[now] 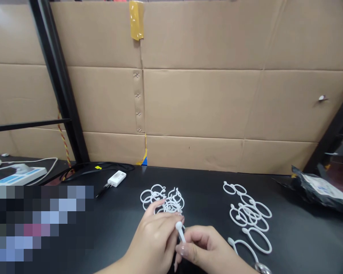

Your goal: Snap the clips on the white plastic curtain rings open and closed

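Between my hands is a white plastic curtain ring (181,231) with a rounded, knob-like end pointing up. My right hand (205,247) pinches it between thumb and fingers. My left hand (154,236) is closed against the ring from the other side, its fingers partly hiding the ring. Just beyond my left fingers lies a tangled pile of similar white rings (171,205), partly covered by that hand. Right of my right hand, more white rings (257,239) are spread in a loose, overlapping group, several with knobbed ends showing.
A white plug adapter (117,178) lies at the back left of the black table (205,201). A power strip (23,176) with cables is farther left. A black plastic package (322,190) sits at the right. Cardboard (200,102) walls off the back; the lower left is pixelated.
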Tool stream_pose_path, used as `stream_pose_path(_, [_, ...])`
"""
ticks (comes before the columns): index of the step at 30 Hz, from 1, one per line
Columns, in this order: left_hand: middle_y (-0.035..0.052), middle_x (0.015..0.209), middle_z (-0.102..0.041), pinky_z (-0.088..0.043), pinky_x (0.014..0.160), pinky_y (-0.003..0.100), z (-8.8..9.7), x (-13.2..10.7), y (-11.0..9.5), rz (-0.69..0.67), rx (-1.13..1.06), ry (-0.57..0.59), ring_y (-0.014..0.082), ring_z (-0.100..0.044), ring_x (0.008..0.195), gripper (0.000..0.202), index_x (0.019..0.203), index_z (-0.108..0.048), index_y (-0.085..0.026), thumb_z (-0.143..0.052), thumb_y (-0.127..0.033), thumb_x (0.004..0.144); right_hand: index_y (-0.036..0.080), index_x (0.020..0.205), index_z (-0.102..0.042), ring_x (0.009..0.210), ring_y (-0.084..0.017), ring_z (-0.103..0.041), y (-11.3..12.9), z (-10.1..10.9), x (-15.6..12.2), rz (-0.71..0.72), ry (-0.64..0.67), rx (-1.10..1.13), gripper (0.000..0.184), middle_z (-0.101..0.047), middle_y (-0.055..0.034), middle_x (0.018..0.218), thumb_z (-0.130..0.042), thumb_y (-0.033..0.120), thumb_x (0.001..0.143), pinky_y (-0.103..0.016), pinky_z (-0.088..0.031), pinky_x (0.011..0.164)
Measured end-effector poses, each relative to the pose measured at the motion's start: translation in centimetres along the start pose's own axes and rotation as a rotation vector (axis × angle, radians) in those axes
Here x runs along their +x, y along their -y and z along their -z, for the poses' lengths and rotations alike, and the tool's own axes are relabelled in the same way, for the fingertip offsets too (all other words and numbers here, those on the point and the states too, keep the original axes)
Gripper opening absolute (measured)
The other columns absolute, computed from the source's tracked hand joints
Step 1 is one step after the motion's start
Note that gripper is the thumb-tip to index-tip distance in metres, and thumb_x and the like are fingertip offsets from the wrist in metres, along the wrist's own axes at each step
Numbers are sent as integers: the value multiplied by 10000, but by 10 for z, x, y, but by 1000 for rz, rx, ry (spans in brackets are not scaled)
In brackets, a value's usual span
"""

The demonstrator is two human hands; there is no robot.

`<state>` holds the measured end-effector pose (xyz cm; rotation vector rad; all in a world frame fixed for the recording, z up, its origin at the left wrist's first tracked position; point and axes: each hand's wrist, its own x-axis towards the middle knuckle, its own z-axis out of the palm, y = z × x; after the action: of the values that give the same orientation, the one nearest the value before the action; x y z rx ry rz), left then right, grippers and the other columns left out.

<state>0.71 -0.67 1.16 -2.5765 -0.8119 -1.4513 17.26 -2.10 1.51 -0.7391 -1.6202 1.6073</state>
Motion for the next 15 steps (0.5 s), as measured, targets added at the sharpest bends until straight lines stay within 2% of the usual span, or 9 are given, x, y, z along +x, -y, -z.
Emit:
stream_pose_path(4, [63, 791, -749, -482, 869, 472, 1, 0, 0, -49, -2, 27, 204, -717, 716, 262, 979, -620, -158, -491, -37, 786, 140, 677, -689, 703, -168, -586, 0, 1, -1, 18, 28, -27, 397, -615, -33, 647, -604, 508, 799, -297, -430, 721])
stream_pose_path(8, [89, 836, -751, -503, 869, 420, 4, 1, 1, -167, 39, 33, 216, -718, 811, 266, 997, -618, -129, -484, -31, 788, 140, 629, -672, 526, -90, -415, 0, 4, -4, -17, 45, -163, 468, -489, 28, 545, -541, 540, 834, -226, -340, 561])
stream_pose_path(11, [100, 827, -750, -502, 873, 416, 5, 2, 0, -229, 63, 22, 213, -723, 775, 261, 952, -623, -115, -482, -5, 762, 137, 600, -646, 461, -68, -300, -1, 6, -5, -48, 53, -231, 513, -383, 60, 485, -512, 569, 841, -223, -251, 483])
stream_pose_path(15, [88, 720, -733, -497, 850, 459, 3, 2, -3, -173, 34, 8, 198, -717, 637, 213, 887, -623, -114, -478, -17, 765, 145, 540, -620, 436, -65, -298, -2, 4, -6, -34, 22, -236, 531, -337, 71, 434, -512, 568, 842, -230, -229, 462])
